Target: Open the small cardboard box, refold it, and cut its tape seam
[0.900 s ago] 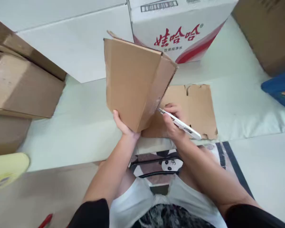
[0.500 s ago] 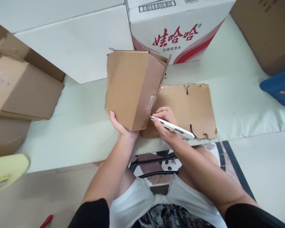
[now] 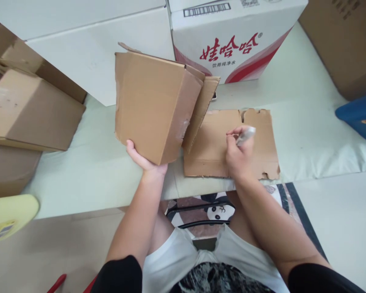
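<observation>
My left hand (image 3: 144, 158) grips the lower end of a brown cardboard box (image 3: 149, 101), thumb on its front face, and holds it tilted above the table. Along the box's right side a cardboard flap (image 3: 201, 112) hangs apart from the wall. My right hand (image 3: 239, 152) is closed round a white utility knife (image 3: 246, 136), which is smeared by motion; its blade cannot be made out. Beneath that hand a flat cardboard piece (image 3: 213, 162) with notched edges lies on the table.
A white carton with red lettering (image 3: 232, 53) and a plain white box (image 3: 103, 61) stand at the back. Brown boxes (image 3: 39, 110) are stacked at left. On the right are a blue container (image 3: 360, 116) and a large brown box (image 3: 341, 49). A yellow object (image 3: 12, 215) sits at lower left.
My right hand has moved right, away from the box, with the knife turned upward. The box has shifted left in my left hand, and its right-hand flap now stands away from the side.
</observation>
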A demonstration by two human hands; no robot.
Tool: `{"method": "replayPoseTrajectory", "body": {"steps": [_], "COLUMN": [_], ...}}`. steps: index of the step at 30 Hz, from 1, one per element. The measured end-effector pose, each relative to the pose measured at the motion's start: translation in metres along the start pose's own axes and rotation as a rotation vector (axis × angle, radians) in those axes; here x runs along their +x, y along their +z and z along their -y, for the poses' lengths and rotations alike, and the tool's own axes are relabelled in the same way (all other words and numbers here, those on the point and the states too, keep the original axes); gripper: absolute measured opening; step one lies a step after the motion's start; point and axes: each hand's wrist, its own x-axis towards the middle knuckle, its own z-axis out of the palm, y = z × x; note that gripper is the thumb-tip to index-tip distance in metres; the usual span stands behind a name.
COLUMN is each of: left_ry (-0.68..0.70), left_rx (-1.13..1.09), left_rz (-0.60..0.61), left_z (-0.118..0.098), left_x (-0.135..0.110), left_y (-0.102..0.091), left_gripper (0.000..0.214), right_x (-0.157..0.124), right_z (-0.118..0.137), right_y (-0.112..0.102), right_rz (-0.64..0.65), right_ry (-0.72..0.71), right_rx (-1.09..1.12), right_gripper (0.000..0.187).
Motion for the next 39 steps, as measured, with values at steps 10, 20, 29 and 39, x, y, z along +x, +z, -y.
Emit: {"method": "replayPoseTrajectory", "body": {"steps": [10, 20, 29, 39], "left_ry": [0.035, -0.025, -0.047, -0.052], "left_rx": [0.016, 0.101, 0.123, 0.137], "left_rz": [-0.003, 0.0, 0.074, 0.077], "left_z": [-0.005, 0.004, 0.009, 0.008], "left_x": [0.005, -0.004, -0.011, -0.011], "left_y": [-0.006, 0.003, 0.004, 0.001], "left_gripper": [0.06, 0.063, 0.063, 0.061], "right_x": [-0.003, -0.007, -0.003, 0.004], "right_z": [0.001, 0.003, -0.003, -0.002], "right_y": [-0.004, -0.004, -0.002, -0.008], "right_rz": [0.272, 0.254, 0.104, 0.012], "right_ry": [-0.162, -0.261, -0.198, -0.227], "right_rx": [-0.641, -0.151, -0.119, -0.151], "right_gripper": [0.033, 0.042, 0.062, 0.049]}}
